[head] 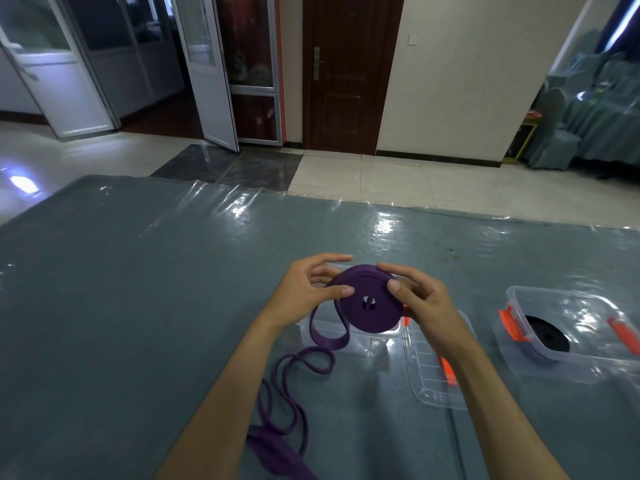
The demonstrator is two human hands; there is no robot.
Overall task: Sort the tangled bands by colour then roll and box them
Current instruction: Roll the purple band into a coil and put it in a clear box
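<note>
A purple band is wound into a flat roll point(367, 303) held above the table between both hands. My left hand point(304, 296) pinches its left edge with thumb on top and fingers behind. My right hand point(419, 296) grips its right edge the same way. The unrolled tail of the purple band point(287, 393) hangs from the roll and trails in loops over the table toward the near edge. Under the roll stands an open clear box point(346, 341). A black rolled band point(547, 336) lies inside another clear box point(568, 358) with orange clips at the right.
A clear lid point(429, 375) with an orange clip lies between the two boxes, under my right forearm. The table point(138, 306) has a grey-green cloth under shiny clear plastic. Beyond its far edge is tiled floor, a dark wooden door and glass doors.
</note>
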